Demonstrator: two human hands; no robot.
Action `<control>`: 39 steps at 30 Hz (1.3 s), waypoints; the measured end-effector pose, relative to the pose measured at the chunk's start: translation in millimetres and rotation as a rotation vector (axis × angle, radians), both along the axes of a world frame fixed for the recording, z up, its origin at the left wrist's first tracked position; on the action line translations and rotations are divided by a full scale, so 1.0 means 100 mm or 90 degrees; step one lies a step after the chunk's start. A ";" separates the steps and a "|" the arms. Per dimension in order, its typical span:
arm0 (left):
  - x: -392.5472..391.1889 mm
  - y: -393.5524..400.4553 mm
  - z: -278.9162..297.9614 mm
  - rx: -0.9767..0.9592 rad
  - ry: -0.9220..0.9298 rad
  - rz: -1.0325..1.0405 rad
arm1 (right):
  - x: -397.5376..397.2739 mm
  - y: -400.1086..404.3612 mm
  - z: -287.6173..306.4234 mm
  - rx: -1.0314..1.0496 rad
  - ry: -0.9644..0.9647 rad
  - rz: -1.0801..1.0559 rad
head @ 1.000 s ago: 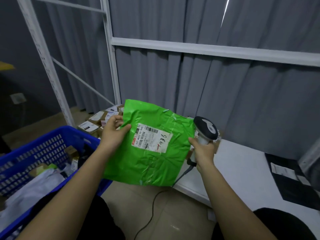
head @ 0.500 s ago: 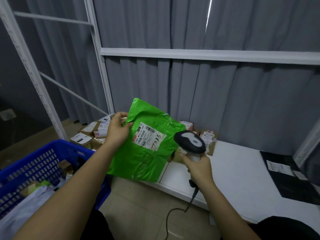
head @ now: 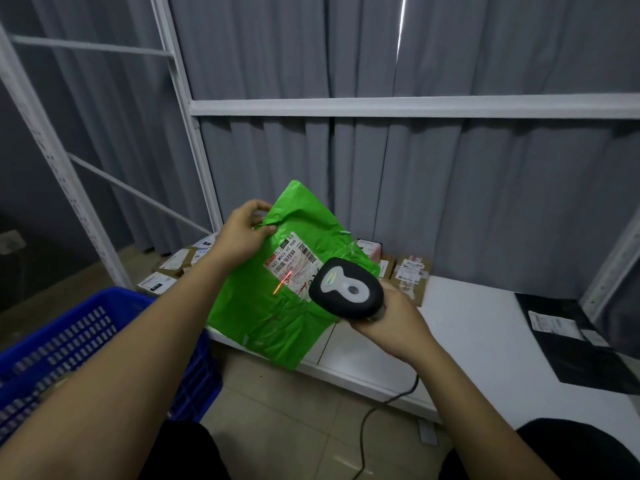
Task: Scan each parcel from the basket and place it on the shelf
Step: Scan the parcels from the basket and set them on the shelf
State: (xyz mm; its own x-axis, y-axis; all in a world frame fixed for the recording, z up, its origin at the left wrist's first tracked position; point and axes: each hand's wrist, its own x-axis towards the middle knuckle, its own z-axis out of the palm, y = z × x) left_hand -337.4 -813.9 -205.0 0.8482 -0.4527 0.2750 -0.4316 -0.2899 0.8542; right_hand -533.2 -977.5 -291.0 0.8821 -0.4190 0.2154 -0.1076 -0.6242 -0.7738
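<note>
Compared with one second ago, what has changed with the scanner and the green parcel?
The right hand brought the barcode scanner across in front of the green parcel; its red line now falls on the label. The left hand still holds the parcel's top edge.

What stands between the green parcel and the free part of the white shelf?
Nothing visible. The green parcel, held by the left hand, hangs before the shelf; only the scanner in the right hand is beside it.

Grey curtains (head: 450, 202), apparently tiled floor (head: 294, 410)
</note>
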 end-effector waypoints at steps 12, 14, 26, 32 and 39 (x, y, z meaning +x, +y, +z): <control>-0.12 -0.15 0.03 0.008 0.014 -0.023 | -0.20 -0.13 0.02 0.054 -0.098 -0.008; -0.14 -0.19 0.04 0.012 0.009 -0.024 | -0.25 -0.16 0.02 0.060 -0.106 -0.012; -0.43 -0.96 -0.17 0.028 0.006 -0.081 | -0.59 -0.92 -0.25 0.256 -0.167 -0.180; -0.74 -1.93 -0.54 0.093 0.017 -0.173 | -0.96 -1.73 -0.55 0.310 -0.151 -0.340; -1.10 -3.42 -1.08 0.195 0.002 -0.302 | -1.28 -2.52 -0.79 0.406 -0.187 -0.456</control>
State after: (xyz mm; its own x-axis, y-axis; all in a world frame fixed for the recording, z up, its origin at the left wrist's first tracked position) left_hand -447.5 -1156.0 -312.7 0.5323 -0.8438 0.0682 -0.5729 -0.2998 0.7628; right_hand -661.5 -1229.2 -370.5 0.3246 -0.9436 -0.0656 -0.0466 0.0534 -0.9975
